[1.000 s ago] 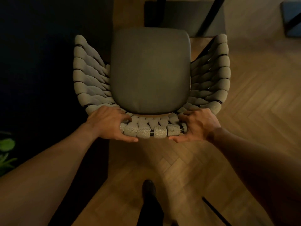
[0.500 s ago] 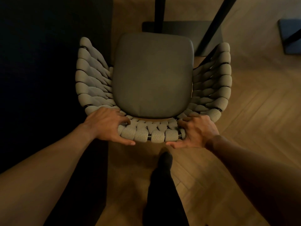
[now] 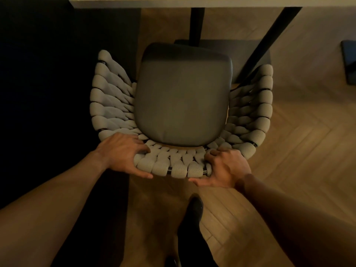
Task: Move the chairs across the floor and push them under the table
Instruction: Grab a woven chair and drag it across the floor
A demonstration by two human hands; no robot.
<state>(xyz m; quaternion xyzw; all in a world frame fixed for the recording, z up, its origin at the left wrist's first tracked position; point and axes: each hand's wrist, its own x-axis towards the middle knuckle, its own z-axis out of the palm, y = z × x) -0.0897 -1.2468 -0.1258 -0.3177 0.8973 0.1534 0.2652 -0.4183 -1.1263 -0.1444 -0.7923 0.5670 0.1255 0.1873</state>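
Both hands are on it. The left hand has a closed grip on the chair: fingers hooked over the top of the woven backrest, thumb tucked along the outer side. The right hand mirrors it at the other end of that curve, fingers curled down over the chunky rope weave, thumb pressed in from behind, so each grip is clamped tight on the rail, with a short run of pale weave showing between them. Out from there, the rope wings sweep forward on either side of the grey seat cushion, which faces away from the person and straight at the table. The chair stands on the herringbone wood floor, right along the edge of a dark rug, its left wing over the rug. The cushion's front edge sits in shadow, just short of the pale tabletop's near edge at the top of the view. Two black table legs drop from under it, one upright, one slanting off to the right, down to a dark base plate beside the seat front. Behind the chair, a dark shoe is planted on the boards between the two forearms. A dark flat object lies well apart on the floor at the right edge of the view.
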